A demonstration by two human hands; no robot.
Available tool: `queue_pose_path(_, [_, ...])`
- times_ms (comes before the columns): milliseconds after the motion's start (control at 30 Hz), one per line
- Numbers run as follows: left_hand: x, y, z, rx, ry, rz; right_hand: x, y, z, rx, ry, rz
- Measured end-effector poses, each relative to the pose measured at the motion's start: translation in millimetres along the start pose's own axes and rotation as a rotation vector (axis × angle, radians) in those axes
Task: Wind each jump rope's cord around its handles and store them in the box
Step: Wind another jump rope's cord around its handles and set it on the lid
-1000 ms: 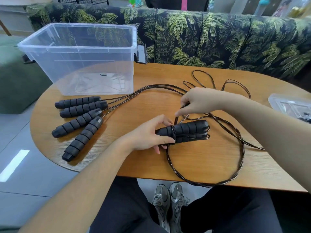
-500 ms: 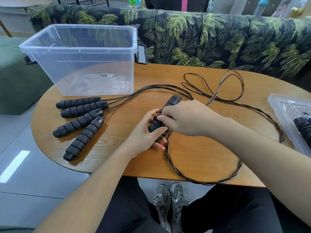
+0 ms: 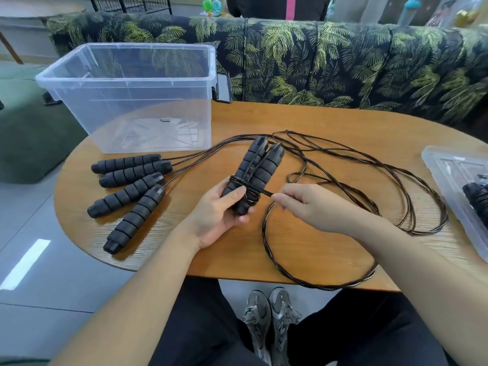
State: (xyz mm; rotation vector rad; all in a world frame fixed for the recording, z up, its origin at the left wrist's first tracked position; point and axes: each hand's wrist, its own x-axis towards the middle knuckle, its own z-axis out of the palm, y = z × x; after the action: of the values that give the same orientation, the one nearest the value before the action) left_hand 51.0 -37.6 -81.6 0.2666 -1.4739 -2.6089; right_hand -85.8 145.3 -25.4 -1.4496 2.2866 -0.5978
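Left hand [image 3: 221, 215] grips paired handles [image 3: 254, 175]; right hand [image 3: 303, 204] pinches cord [image 3: 266, 192] above table [image 3: 303, 249] front edge.

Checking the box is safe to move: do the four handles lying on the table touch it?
Apart. The head view shows bare wood between the four handles and the clear box.

Two black ribbed foam handles [image 3: 253, 175] are held side by side, tilted up, with a few turns of cord [image 3: 340, 204] wound near their lower ends; the rest is looped over the bench. Four more handles [image 3: 129, 186] are fanned beside the clear box [image 3: 132, 99].
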Motion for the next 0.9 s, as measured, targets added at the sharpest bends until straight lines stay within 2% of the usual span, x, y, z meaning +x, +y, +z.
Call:
queue_pose_path(133, [-2.9, 2.2, -1.1, -0.088, -0.093, -0.037, 5.5, 5.6, 9.9, 0.047, -0.048, 0.007])
queue_pose_path(367, [-4.9, 5.9, 1.6, 0.054, -0.177, -0.126, -0.6, 15.1, -0.2, 0.114, -0.272, 0.037])
queue_pose_path(567, [-1.3, 5.7, 3.9, 0.191, -0.167, -0.125, 13.5, 24.7, -6.2, 0.064, -0.195, 0.049])
queue_pose_path(633, [-1.7, 5.2, 1.4, 0.201, -0.135, -0.133, 17.5, 28.6, -12.2, 0.096, -0.28, 0.014])
queue_pose_path(767, [-2.9, 6.9, 2.3, 0.15, -0.11, -0.145, 20.5, 29.0, -38.0, 0.291, -0.47, 0.079])
queue_pose_path(833, [-2.2, 6.7, 3.5, 0.173, -0.124, -0.143, 26.5, 25.8, -46.2, 0.213, -0.451, 0.092])
queue_pose_path(900, [-1.6, 4.8, 5.2, 0.254, -0.152, -0.136, 37.9, 21.1, -51.5, 0.061, -0.358, 0.108])
